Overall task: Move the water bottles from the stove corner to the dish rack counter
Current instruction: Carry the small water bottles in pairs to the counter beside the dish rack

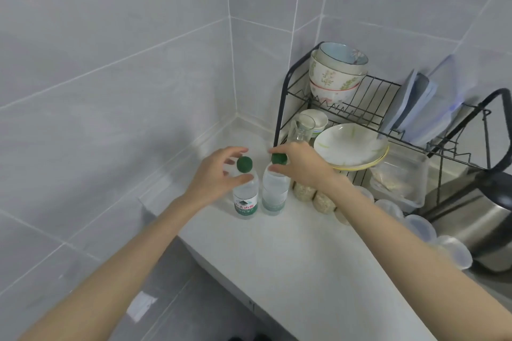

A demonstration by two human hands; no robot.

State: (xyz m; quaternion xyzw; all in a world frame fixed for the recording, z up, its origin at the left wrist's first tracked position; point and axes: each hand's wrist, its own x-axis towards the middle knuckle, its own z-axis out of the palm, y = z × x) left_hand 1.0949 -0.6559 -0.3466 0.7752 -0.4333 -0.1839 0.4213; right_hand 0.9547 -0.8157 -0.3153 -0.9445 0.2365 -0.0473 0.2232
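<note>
Two clear water bottles with green caps stand upright side by side on the white counter (291,257), just left of the black dish rack (282,108). My left hand (213,177) curls loosely around the neck of the left bottle (246,196), fingers apart above the cap and thumb by its shoulder. My right hand (304,166) reaches from the right and pinches the cap of the right bottle (274,194). Both bottles rest on the counter.
The rack holds stacked bowls (335,72), a plate (349,144), a glass (302,127) and flat lids (424,102). Grain jars (303,191), a plastic box (399,177), round lids (415,224) and a steel kettle (476,230) crowd the right. Tiled walls close the corner; the counter edge drops at left.
</note>
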